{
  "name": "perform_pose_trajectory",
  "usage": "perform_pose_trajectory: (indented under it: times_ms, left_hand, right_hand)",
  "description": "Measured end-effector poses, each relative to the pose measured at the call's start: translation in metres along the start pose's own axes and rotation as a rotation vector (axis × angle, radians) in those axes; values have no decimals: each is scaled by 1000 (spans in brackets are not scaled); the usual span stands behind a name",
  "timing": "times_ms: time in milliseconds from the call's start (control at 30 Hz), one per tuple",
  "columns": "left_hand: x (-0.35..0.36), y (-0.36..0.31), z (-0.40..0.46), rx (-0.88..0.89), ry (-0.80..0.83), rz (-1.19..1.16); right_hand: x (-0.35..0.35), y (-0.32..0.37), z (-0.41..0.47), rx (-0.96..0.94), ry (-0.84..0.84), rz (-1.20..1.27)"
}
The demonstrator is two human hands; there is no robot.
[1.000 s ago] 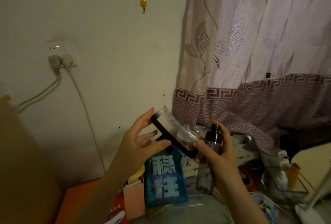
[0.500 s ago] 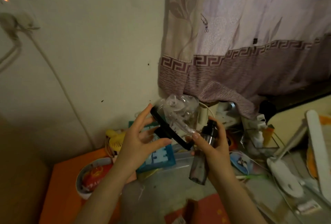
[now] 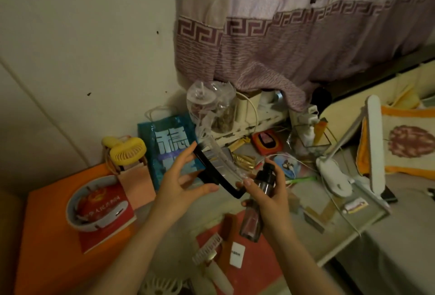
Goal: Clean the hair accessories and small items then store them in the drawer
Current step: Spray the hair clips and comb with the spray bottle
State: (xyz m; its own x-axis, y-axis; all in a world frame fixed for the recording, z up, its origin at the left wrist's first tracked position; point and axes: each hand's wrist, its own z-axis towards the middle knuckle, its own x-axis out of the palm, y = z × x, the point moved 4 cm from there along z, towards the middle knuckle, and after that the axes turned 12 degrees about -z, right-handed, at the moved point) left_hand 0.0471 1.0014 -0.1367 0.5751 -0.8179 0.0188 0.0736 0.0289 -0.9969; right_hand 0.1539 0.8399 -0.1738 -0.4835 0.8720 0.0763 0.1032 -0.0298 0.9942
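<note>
Head view: our gaze dropped since earlier frames; wall socket gone, cluttered worktop (image 3: 313, 202) now fills lower view. We judge cleaning step ongoing, drawer not visible. Left hand (image 3: 181, 181) grip unchanged: fingertips and thumb pinch black hair comb (image 3: 213, 174), held above worktop, clear plastic along its far side. Right hand (image 3: 266, 197) grip clamped on dark spray bottle (image 3: 260, 200), fingertip touching comb's lower end.

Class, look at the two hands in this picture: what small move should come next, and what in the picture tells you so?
Probably press the pump of the spray bottle to mist the black comb. The right hand grips the bottle with its black pump top up beside the comb, a fingertip also touching the comb's near end. The left hand steadies the comb between fingertips and thumb, so it seems ready to be wetted.
</note>
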Motion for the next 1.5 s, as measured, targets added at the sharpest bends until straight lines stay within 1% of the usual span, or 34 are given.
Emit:
perform_pose_trajectory:
  times_ms: [167, 300, 433, 533, 633, 733, 833, 967, 1067, 1133, 1267, 1333, 1400, 1500]
  left_hand:
    - [23, 27, 3, -51, 13, 7]
    - [52, 46, 14, -100, -4, 5]
    - [89, 79, 30, -184, -46, 10]
    - [126, 106, 42, -272, -79, -7]
    - [163, 135, 54, -359, -63, -15]
    - [192, 168, 62, -384, -116, 6]
    - [216, 199, 64, -502, -154, -1]
    - [239, 223, 68, -545, -164, 87]
    - [254, 234, 76, -566, -160, 104]
    - [260, 248, 80, -591, -119, 125]
    - [281, 279, 81, -679, -53, 88]
    - [289, 291, 80, -675, -75, 19]
    - [290, 297, 79, -675, -95, -17]
    - [289, 308, 73, -671, -97, -25]
  right_hand:
    - [-26, -18, 2, 14, -28, -88]
    - [-54, -35, 19, 32, -30, -131]
    - [-93, -56, 46, 94, -29, -149]
    - [-131, -73, 71, 156, 6, -194]
    - [-169, -93, 96, 218, 44, -250]
    - [-202, -115, 117, 253, 79, -306]
    - [-226, -134, 134, 309, 128, -345]
    - [-248, -158, 150, 315, 163, -425]
    - [-263, -175, 159, 341, 147, -470]
    - [-272, -185, 165, 316, 132, -518]
    - [-292, -206, 166, 358, 70, -560]
    - [-298, -211, 164, 367, 54, -588]
    - [-301, -216, 164, 337, 54, -629]
    - [-302, -220, 162, 324, 49, -667]
